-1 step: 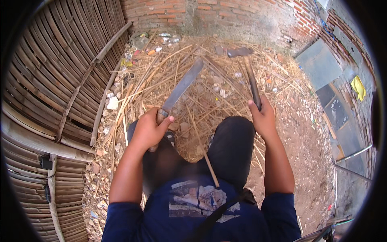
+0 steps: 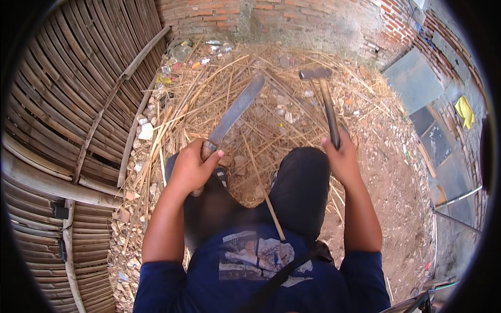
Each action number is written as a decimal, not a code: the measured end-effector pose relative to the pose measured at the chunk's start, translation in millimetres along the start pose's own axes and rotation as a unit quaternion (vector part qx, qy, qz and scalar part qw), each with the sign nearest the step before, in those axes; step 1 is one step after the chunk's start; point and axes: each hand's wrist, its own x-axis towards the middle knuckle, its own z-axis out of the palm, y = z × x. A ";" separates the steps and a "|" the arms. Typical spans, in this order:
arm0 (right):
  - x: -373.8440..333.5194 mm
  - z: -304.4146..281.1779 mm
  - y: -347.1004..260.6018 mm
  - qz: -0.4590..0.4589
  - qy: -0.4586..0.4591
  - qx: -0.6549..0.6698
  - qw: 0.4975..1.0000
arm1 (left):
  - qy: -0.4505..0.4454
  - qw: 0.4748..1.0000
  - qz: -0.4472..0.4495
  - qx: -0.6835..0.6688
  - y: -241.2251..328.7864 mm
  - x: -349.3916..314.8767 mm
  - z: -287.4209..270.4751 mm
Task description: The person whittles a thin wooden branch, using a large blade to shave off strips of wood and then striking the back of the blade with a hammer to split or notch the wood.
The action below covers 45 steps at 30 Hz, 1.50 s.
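Observation:
My left hand (image 2: 190, 166) is closed round the handle of a machete (image 2: 237, 110). Its broad grey blade slants up and to the right, over the littered ground. On the right, the fingers of my right hand (image 2: 342, 160) wrap the dark lower end of a hammer (image 2: 326, 99). The wooden shaft rises from the fist, and the dark metal head is at the top, turned sideways. Blade and hammer are apart. Between my knees a thin bamboo stick (image 2: 262, 185) leans from the ground towards my shirt.
A bamboo slat wall (image 2: 99, 68) stands close on the left, and a brick wall (image 2: 292, 23) closes off the far side. Dry straw and split bamboo (image 2: 209, 86) cover the ground ahead, mixed with stones and scraps. Grey panels (image 2: 415, 81) lean at the right.
The hammer's head has turned slightly and dipped a little, its right hand moving barely. My left hand and the machete look almost unmoved.

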 end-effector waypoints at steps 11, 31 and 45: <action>-174.4 30.2 11.4 0.050 -0.341 0.226 0.911 | 0.042 0.995 -0.045 -0.084 -20.6 -60.8 -30.4; 42.3 140.4 -96.3 -0.167 -0.101 0.433 0.880 | 0.203 0.966 0.019 -0.161 6.1 -69.4 -66.6; 127.4 156.7 -116.0 -0.041 -0.183 0.575 0.797 | 0.187 0.968 0.035 -0.161 6.0 -31.8 -65.3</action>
